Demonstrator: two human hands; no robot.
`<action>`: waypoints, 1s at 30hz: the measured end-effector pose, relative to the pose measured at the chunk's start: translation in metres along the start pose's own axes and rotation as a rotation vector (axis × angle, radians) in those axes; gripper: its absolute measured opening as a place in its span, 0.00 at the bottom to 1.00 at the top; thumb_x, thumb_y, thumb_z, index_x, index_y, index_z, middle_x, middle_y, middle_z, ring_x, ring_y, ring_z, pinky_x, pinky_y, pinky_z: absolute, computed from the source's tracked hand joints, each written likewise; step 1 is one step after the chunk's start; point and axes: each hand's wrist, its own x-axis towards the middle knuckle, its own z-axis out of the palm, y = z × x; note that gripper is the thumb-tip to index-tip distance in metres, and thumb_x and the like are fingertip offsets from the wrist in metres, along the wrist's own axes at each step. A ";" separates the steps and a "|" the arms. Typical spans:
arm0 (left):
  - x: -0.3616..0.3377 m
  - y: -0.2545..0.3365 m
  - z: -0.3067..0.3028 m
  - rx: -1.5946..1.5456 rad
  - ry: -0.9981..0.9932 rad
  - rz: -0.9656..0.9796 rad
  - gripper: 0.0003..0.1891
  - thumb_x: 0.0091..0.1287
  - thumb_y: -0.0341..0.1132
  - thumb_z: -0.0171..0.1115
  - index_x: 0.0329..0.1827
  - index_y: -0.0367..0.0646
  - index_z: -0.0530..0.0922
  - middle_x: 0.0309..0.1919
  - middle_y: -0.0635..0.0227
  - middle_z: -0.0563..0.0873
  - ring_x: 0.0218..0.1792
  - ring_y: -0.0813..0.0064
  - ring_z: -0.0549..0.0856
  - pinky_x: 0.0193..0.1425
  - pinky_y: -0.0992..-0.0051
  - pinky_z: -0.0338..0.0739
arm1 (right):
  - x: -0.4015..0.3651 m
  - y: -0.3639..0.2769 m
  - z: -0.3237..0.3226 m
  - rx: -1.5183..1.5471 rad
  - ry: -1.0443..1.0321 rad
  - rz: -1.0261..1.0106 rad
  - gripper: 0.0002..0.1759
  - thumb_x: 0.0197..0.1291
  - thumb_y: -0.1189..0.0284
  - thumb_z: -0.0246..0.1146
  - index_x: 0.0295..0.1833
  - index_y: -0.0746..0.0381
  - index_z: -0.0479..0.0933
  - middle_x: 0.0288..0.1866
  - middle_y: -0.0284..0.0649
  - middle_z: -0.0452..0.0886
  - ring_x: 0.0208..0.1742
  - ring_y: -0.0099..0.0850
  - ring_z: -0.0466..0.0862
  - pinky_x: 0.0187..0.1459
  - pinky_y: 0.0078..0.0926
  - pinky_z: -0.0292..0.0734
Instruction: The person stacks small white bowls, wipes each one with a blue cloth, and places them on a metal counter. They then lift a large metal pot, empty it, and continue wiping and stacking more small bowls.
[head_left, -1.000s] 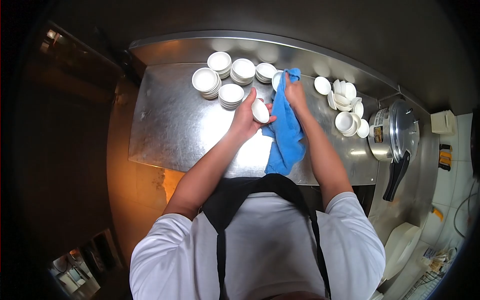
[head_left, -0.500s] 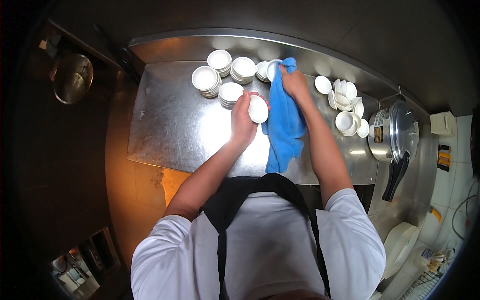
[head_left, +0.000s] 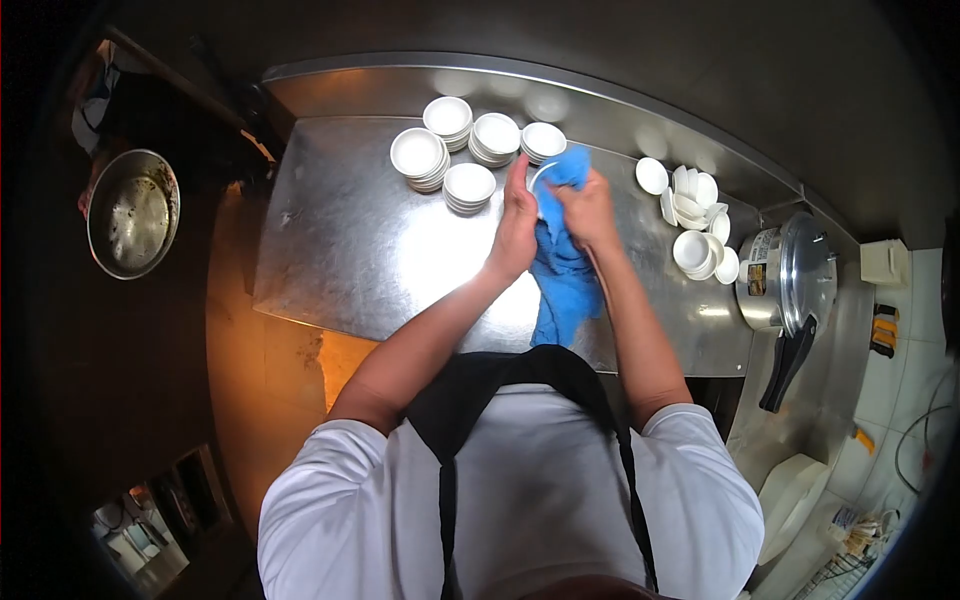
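My left hand [head_left: 516, 228] grips a small white bowl [head_left: 537, 181] by its side; most of the bowl is covered. Pressed into it is a blue cloth [head_left: 562, 270], bunched in my right hand [head_left: 588, 211], with its loose end hanging toward my apron. Just beyond my hands stands a stack of white bowls [head_left: 543, 139]. More stacks of the same bowls [head_left: 469, 187] stand to the left. Loose white bowls [head_left: 697, 252] lie in a jumbled group on the right, some tipped on their sides.
The steel worktop [head_left: 340, 230] has a raised back edge [head_left: 430, 68]. A pressure cooker [head_left: 790, 270] stands at the right, its black handle [head_left: 788, 365] pointing toward me. On the far left, another person's hand [head_left: 84, 202] is at a metal pot [head_left: 135, 215].
My right hand, with the cloth, came back from the rear stack, where a bowl now sits on top. Cloth and left-hand bowl are now together. The metal pot moved nearer on the left.
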 end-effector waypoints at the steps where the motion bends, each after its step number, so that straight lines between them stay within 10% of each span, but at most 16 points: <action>1: -0.005 -0.005 0.000 0.033 0.028 0.012 0.38 0.77 0.61 0.25 0.77 0.39 0.54 0.74 0.54 0.62 0.72 0.59 0.65 0.75 0.64 0.57 | 0.006 -0.009 -0.004 -0.079 0.090 0.081 0.12 0.63 0.65 0.65 0.37 0.66 0.80 0.31 0.36 0.83 0.36 0.24 0.82 0.40 0.26 0.77; 8: -0.032 0.001 -0.030 -0.018 -0.091 -0.136 0.33 0.79 0.58 0.30 0.68 0.37 0.65 0.66 0.57 0.70 0.65 0.64 0.72 0.66 0.66 0.68 | 0.083 0.033 -0.032 -0.399 0.286 0.210 0.39 0.70 0.43 0.50 0.35 0.73 0.82 0.26 0.50 0.83 0.34 0.35 0.85 0.39 0.39 0.75; 13: -0.034 0.003 -0.040 -0.035 -0.081 -0.119 0.32 0.79 0.58 0.31 0.64 0.37 0.68 0.62 0.58 0.74 0.62 0.66 0.74 0.64 0.68 0.69 | 0.083 0.015 -0.009 0.072 0.009 0.538 0.47 0.67 0.35 0.45 0.60 0.74 0.72 0.52 0.52 0.82 0.47 0.41 0.85 0.52 0.38 0.80; 17: -0.044 -0.001 -0.056 -0.144 -0.122 -0.183 0.25 0.79 0.50 0.42 0.65 0.37 0.67 0.61 0.58 0.75 0.60 0.68 0.76 0.62 0.69 0.71 | 0.045 0.016 -0.036 0.562 -0.108 0.368 0.48 0.61 0.29 0.44 0.57 0.66 0.74 0.50 0.46 0.83 0.52 0.36 0.84 0.55 0.39 0.81; 21: -0.047 -0.023 -0.038 -0.011 -0.102 -0.163 0.28 0.68 0.37 0.64 0.67 0.36 0.65 0.57 0.54 0.77 0.53 0.71 0.79 0.56 0.68 0.76 | 0.000 -0.004 -0.047 0.752 -0.091 0.273 0.44 0.65 0.33 0.43 0.59 0.64 0.73 0.53 0.44 0.82 0.53 0.37 0.83 0.58 0.38 0.79; 30: -0.015 -0.005 -0.027 -0.406 -0.333 -0.315 0.06 0.74 0.30 0.53 0.46 0.37 0.76 0.39 0.70 0.83 0.41 0.85 0.79 0.48 0.79 0.75 | -0.082 -0.055 -0.074 -0.008 0.295 0.074 0.20 0.67 0.61 0.64 0.52 0.67 0.77 0.45 0.39 0.84 0.44 0.25 0.82 0.49 0.27 0.78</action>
